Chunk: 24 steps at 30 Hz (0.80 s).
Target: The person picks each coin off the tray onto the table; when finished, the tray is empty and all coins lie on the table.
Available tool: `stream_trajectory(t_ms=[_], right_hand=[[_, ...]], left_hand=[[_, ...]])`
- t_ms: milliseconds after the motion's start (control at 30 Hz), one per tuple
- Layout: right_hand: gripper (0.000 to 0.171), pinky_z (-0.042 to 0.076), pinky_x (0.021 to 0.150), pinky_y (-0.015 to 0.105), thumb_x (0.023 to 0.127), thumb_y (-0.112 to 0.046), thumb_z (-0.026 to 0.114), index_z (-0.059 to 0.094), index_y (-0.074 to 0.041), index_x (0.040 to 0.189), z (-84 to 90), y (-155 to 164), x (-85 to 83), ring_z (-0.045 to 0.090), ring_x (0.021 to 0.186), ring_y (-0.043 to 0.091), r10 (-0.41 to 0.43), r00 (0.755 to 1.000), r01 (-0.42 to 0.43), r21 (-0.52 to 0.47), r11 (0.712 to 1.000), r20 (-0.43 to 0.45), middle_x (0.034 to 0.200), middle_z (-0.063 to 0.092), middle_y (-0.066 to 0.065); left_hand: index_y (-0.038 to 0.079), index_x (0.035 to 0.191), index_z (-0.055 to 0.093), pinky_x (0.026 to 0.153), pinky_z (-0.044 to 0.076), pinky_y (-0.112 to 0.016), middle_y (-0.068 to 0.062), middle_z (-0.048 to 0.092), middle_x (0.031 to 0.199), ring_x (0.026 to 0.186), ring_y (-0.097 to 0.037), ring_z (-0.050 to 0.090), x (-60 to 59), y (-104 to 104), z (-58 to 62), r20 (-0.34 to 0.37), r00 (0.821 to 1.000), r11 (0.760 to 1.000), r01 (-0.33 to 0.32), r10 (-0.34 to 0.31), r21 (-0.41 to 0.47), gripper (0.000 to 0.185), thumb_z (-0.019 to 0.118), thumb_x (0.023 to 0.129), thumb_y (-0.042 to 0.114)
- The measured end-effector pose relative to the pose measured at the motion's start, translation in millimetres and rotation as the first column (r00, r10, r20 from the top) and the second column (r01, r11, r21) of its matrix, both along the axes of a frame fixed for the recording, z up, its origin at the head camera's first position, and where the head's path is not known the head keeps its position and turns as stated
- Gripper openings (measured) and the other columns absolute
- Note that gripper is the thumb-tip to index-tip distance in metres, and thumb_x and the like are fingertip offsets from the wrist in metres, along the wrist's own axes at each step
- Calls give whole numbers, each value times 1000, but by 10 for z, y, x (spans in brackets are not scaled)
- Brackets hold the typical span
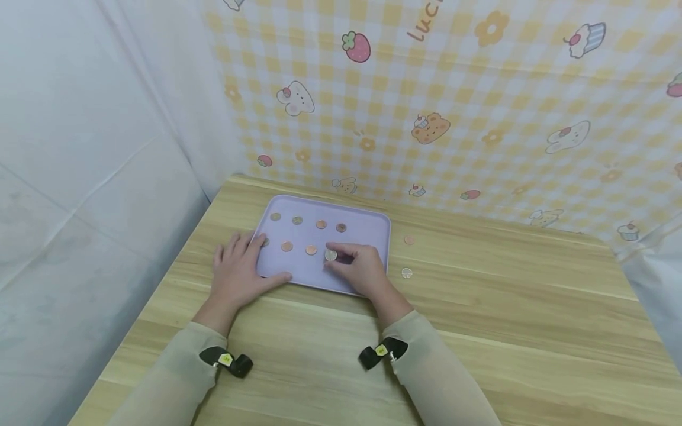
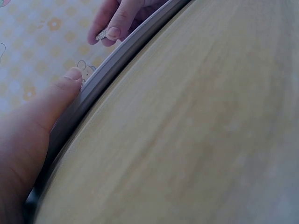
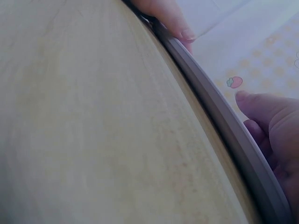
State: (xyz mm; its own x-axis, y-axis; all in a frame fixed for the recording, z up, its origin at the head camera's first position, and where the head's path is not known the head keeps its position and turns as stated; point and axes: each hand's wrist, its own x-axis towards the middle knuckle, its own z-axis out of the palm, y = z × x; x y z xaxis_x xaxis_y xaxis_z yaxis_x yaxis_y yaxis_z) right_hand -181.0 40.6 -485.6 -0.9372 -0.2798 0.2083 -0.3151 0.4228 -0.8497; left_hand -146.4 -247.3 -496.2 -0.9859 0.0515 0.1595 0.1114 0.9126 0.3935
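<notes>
A shallow lilac tray [image 1: 341, 208] lies on the table with several coins spaced out in two rows. In the back row is a copper coin [image 1: 321, 224]; a duller coin [image 1: 275, 216] is at its left end. My right hand [image 1: 362, 269] pinches a silver coin [image 1: 331, 255] between thumb and fingers over the tray's front right part. In the left wrist view, the pinched coin [image 2: 102, 34] shows edge-on. With fingers spread, my left hand [image 1: 240, 272] rests at the tray's left front corner, its thumb on the front rim. One coin [image 1: 266, 242] is partly covered by its fingertips.
Right of the tray, a copper coin [image 1: 409, 240] and a silver coin [image 1: 407, 273] lie on the wooden table [image 1: 506, 307]. A yellow checked curtain [image 1: 330, 130] hangs behind the table. White sheeting [image 1: 96, 177] stands along the left side.
</notes>
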Motion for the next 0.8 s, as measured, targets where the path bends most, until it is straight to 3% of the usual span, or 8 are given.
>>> stream_trajectory(t_ms=[167,300,433,600,800], right_hand=[[30,60,82,28,84,-13,93,84,-12,112,-9,17,-5,72,87,11,17,999,-17,-13,1000,-34,100,80,-2],[30,58,89,32,82,-13,95,84,-11,110,-16,37,-21,71,97,15,23,991,-21,13,1000,-134,108,80,-1],[33,54,99,35,80,-17,97,83,-11,109,-12,62,-22,68,111,19,22,964,8,111,994,-265,116,78,0],[31,53,101,37,81,-17,95,82,-8,108,-13,118,-4,68,111,23,10,898,72,170,983,-440,115,78,3],[33,54,98,42,78,-15,96,81,-4,105,-64,314,-7,70,106,28,-110,802,197,86,977,-587,111,78,8]], left_hand=[[7,157,48,119,8,-76,-24,39,164,154,-52,22,6,12,0,2,1000,1000,0,0,4,116,72,76,86],[7,157,49,119,8,-77,-24,38,165,154,-52,22,9,24,3,0,1000,1000,-2,2,7,115,72,76,86],[7,156,48,119,7,-77,-23,38,165,154,-52,22,3,27,-13,5,1000,1000,-2,2,10,116,70,76,88],[7,156,48,119,7,-77,-23,39,164,154,-52,23,3,9,-22,6,1000,1000,-8,8,12,118,69,75,90],[8,155,48,119,7,-76,-22,39,164,154,-52,23,10,0,-7,16,1000,1000,-11,10,19,117,71,74,89]])
